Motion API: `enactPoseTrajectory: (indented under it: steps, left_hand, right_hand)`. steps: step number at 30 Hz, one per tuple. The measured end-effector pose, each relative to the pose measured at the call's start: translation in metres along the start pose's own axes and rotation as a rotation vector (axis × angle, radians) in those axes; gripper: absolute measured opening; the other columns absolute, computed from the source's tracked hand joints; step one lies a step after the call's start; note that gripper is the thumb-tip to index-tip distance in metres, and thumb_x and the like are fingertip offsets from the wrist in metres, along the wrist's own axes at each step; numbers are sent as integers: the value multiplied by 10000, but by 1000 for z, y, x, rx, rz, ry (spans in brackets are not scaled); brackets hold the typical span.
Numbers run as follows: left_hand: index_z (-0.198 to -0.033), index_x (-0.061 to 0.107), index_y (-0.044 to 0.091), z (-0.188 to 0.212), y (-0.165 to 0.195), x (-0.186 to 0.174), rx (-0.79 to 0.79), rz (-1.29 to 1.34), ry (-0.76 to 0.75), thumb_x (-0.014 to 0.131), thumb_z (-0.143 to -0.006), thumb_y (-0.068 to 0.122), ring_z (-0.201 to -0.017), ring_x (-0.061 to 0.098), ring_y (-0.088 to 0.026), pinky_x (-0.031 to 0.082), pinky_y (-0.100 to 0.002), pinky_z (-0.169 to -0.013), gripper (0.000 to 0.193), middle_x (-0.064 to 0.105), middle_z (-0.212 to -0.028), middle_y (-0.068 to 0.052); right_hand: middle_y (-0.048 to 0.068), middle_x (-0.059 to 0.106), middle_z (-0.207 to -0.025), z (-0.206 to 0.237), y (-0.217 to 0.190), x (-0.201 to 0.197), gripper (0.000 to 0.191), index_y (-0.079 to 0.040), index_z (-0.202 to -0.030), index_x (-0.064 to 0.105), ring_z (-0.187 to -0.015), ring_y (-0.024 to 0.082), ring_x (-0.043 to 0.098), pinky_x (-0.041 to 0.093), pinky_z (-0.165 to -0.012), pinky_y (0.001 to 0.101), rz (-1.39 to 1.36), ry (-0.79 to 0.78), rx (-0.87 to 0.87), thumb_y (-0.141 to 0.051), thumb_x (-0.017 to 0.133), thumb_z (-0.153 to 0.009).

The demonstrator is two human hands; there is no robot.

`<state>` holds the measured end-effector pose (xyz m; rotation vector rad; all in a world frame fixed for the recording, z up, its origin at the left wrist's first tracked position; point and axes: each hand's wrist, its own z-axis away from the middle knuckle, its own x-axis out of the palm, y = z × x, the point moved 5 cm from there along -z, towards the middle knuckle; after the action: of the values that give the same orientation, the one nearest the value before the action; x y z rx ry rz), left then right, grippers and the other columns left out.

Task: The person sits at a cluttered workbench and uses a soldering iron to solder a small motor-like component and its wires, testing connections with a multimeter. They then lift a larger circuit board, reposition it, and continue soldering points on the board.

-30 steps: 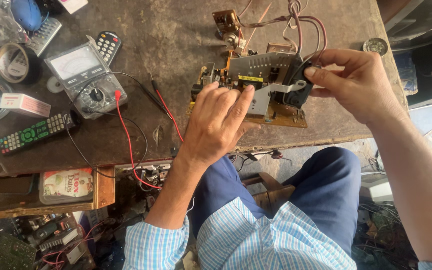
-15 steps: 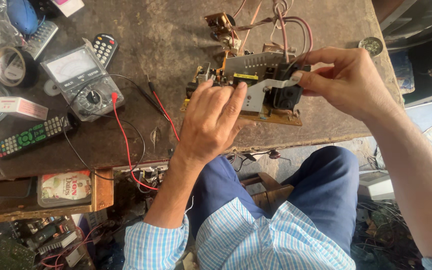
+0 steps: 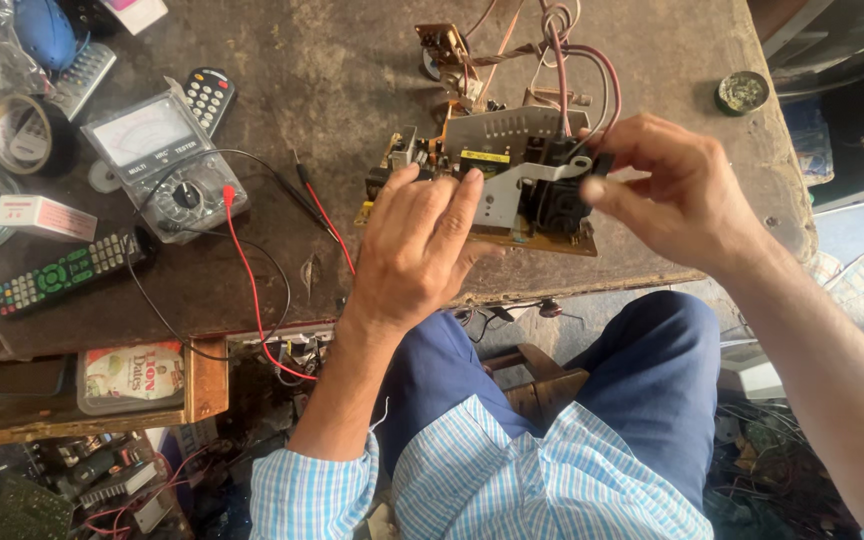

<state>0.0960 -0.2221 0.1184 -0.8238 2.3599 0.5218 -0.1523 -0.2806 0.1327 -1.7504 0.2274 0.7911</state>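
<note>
A brown circuit board (image 3: 512,190) with a grey metal shield, a yellow part and a black block sits near the front edge of the workbench (image 3: 332,60). My left hand (image 3: 417,245) rests flat on the board's left side, fingers spread over its components. At the board's right end, my right hand (image 3: 677,195) pinches the black block between thumb and fingers. Pink and brown wires (image 3: 562,50) rise from the board toward a small second board (image 3: 444,45) farther back.
A grey analogue multimeter (image 3: 162,160) with red and black test leads (image 3: 252,250) lies at the left. Two remote controls (image 3: 62,272), tape rolls (image 3: 27,130), a small white box (image 3: 42,215) and a round tin (image 3: 742,92) crowd the bench. A boxed packet (image 3: 132,375) sits on a lower shelf.
The view has shifted slightly. My left hand has stayed on the board's left side, and my right hand has kept its pinch at the right end, its fingers moving a little.
</note>
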Motion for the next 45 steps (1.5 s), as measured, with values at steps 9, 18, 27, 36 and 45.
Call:
enactPoseTrajectory:
  steps: [9, 18, 27, 36, 45]
  left_hand:
    - [-1455, 513, -11, -4, -6, -5, 10, -11, -15, 796, -934, 408, -1064, 626, -284, 495, -541, -1102, 726, 590, -1188, -125]
    - [-1468, 497, -16, -4, -11, 0, 34, -9, -9, 774, -961, 428, -1049, 627, -277, 497, -542, -1100, 728, 593, -1181, -124]
    - [-1464, 480, -22, 28, -16, 7, -23, 50, 78, 776, -951, 415, -1074, 647, -276, 493, -570, -1119, 735, 620, -1150, -104]
    - [-1406, 525, -33, 56, -30, 13, -308, 225, 223, 762, -923, 490, -1191, 666, -376, 578, -456, -1022, 751, 624, -1298, -228]
    - [-1427, 517, -31, 62, -22, 24, -336, 305, 183, 722, -942, 486, -1311, 618, -417, 527, -454, -1119, 738, 592, -1402, -234]
  right_hand:
    - [218, 399, -1593, 5, -10, 8, 1083, -86, -1580, 371, -1357, 358, 572, 563, -925, 387, 265, -29, -394, -244, 926, -663]
    - [219, 521, -1523, 2, -5, 7, 931, -71, -1519, 473, -1202, 301, 676, 594, -852, 362, 310, 13, -418, -133, 918, -704]
    - [233, 338, -1620, 4, 7, -1, 1297, -85, -1608, 181, -1514, 399, 366, 398, -1238, 530, 339, 46, -458, -234, 954, -578]
    - [256, 256, -1736, -10, 86, -14, 1341, -72, -1688, 73, -1561, 387, 399, 429, -1196, 503, 170, 194, -169, -373, 917, -690]
    - [173, 608, -1402, 8, 115, -16, 973, -26, -1598, 316, -1290, 244, 648, 572, -1106, 394, -352, 256, -130, -222, 865, -820]
